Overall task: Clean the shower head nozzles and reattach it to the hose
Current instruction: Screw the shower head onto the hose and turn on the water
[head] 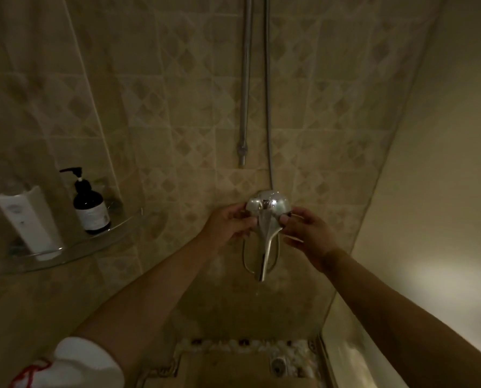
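Hands at frame centre: left hand (228, 224) and right hand (303, 231) each pinch the chrome shower head (268, 205), handle pointing down, hose (268, 107) hanging behind; likely nozzle rubbing, with reattachment next needing thread alignment.

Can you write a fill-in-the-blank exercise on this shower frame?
1. The shower head is held by ____ hands, the left hand and right hand on opposite sides.
2. The dark pump bottle stands on a glass ____.
3. The white bottle stands to the ____ of the pump bottle.

Missing words: both; shelf; left
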`<state>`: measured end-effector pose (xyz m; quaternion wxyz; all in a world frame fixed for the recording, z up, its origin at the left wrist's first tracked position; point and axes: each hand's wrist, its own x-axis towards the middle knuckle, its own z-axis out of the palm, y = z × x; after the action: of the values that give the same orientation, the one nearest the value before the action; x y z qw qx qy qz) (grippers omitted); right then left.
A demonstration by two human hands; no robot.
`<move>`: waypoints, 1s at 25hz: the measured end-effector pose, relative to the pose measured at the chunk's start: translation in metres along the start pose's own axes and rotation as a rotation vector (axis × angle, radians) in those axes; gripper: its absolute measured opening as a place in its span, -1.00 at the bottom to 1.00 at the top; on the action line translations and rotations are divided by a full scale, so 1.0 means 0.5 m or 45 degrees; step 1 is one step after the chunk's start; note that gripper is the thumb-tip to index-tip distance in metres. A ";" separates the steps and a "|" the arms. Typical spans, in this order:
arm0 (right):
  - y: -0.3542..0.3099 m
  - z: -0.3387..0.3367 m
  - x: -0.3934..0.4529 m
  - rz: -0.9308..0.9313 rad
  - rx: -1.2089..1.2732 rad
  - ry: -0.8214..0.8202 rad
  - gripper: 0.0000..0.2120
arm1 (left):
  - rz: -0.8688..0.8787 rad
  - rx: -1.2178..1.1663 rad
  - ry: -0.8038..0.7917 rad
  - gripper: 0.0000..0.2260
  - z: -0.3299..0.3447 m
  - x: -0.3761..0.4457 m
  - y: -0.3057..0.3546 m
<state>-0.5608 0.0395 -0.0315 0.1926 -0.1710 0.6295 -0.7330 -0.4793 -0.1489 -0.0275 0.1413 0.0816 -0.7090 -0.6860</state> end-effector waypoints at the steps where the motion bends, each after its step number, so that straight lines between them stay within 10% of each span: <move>1: -0.016 -0.013 0.036 -0.031 -0.003 -0.017 -0.83 | 0.023 -0.022 0.004 -0.64 0.008 0.036 0.011; 25: -0.466 -0.039 0.597 -0.556 0.001 -0.113 -0.58 | 0.458 0.015 0.112 -0.66 0.037 0.622 0.423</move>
<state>-0.8449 -0.0611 0.1984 0.0568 -0.3352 0.5682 -0.7493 -0.7631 -0.2180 0.2103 0.2923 -0.0158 -0.7094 -0.6411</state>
